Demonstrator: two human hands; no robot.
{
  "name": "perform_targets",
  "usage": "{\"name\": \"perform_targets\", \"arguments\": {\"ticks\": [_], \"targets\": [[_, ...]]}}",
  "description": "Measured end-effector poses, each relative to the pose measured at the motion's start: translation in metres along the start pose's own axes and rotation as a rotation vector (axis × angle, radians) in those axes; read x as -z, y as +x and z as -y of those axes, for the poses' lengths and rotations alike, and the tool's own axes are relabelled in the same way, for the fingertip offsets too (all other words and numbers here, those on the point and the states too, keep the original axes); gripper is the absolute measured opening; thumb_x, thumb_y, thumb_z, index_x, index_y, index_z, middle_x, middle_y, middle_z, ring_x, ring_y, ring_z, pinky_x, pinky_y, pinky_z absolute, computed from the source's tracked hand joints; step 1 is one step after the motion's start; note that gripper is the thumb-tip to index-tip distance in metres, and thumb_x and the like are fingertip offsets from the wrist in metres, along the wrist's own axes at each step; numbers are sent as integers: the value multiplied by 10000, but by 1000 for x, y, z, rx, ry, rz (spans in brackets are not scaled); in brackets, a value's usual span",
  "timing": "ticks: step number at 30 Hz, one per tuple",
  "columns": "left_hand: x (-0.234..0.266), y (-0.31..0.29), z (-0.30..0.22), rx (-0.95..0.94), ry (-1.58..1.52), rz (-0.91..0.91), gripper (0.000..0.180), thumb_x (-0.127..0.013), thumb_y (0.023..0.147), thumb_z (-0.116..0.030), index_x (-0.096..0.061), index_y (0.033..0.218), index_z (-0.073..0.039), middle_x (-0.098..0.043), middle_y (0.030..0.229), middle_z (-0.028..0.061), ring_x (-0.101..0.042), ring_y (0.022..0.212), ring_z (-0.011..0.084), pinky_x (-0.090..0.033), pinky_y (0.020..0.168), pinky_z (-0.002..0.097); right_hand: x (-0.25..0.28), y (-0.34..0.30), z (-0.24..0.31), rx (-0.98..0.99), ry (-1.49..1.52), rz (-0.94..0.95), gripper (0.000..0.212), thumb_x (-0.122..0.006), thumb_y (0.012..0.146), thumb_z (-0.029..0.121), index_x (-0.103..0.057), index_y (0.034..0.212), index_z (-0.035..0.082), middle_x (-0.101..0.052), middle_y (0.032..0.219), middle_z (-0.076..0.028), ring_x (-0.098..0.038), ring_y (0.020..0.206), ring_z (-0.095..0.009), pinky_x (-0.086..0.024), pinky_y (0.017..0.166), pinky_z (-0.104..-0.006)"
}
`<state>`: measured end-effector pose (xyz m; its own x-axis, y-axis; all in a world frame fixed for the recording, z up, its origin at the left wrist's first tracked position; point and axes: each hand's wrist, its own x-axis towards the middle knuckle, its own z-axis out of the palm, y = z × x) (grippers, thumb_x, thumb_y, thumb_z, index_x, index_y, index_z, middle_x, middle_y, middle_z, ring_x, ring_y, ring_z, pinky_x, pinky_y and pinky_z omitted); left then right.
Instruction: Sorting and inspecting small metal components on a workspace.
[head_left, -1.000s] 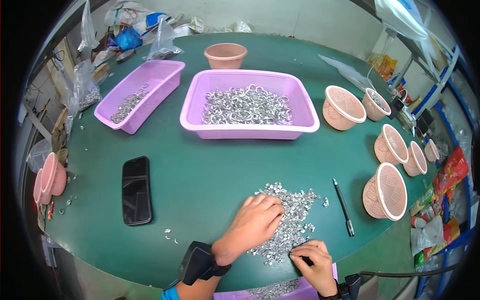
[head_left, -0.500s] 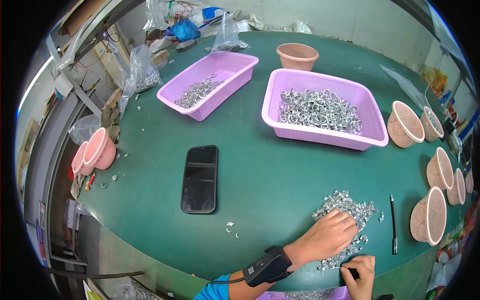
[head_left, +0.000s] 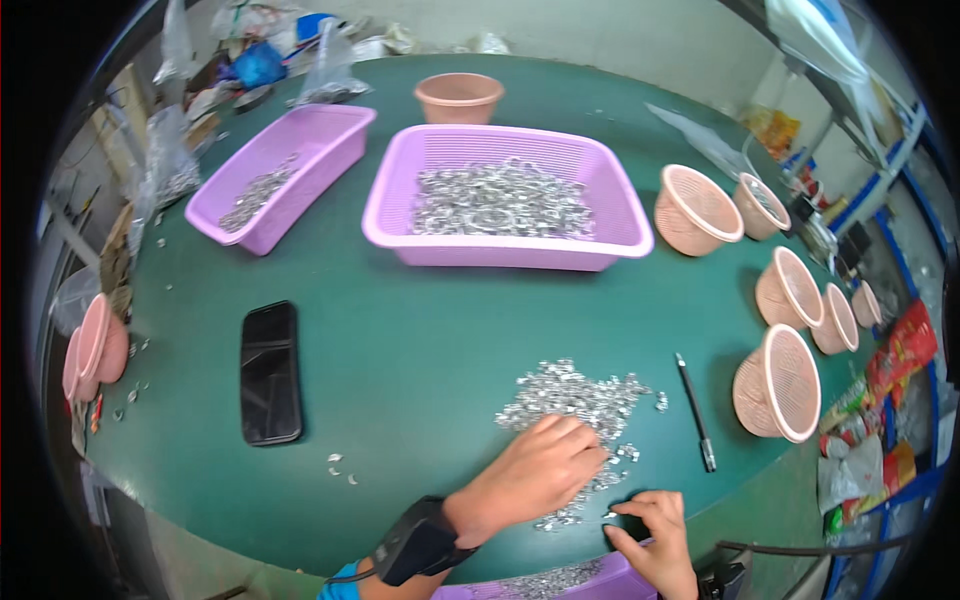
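A loose pile of small silver metal pieces (head_left: 575,390) lies on the green table toward the front right. My left hand (head_left: 540,468), with a black device strapped at the wrist, rests at the pile's near side, its fingers curled down; what they hold is hidden. Right of it, my right hand (head_left: 658,540) has thumb and forefinger apart. One small silver piece (head_left: 610,515) shows by the forefinger's tip; I cannot tell whether it touches. Partly under my hands at the table's front edge is a purple basket (head_left: 612,582) with more small metal pieces.
A large purple basket (head_left: 510,252) of metal rings stands beyond the pile, another purple basket (head_left: 320,150) to its left. Pinkish baskets (head_left: 775,385) line the right side. A black phone (head_left: 270,375) lies left, a black pen (head_left: 695,410) right. A brown bowl (head_left: 459,100) stands behind.
The view has swung to the right, so everything sits further left in it. My right thumb and forefinger have spread apart. My left hand remains at the pile.
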<state>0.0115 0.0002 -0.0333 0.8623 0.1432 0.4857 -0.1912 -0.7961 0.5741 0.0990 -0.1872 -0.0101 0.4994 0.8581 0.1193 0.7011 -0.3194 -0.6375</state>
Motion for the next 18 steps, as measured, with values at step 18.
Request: {"name": "perform_targets", "arguments": {"ticks": [18], "targets": [[1, 6, -8, -64, 23, 26, 123, -671, 720, -171, -597, 742, -75, -574, 775, 6, -541, 772, 163, -393, 696, 289, 5, -4, 10, 113, 31, 35, 134, -683, 691, 81, -640, 817, 68, -554, 789, -72, -503, 762, -260, -380, 683, -345]]}}
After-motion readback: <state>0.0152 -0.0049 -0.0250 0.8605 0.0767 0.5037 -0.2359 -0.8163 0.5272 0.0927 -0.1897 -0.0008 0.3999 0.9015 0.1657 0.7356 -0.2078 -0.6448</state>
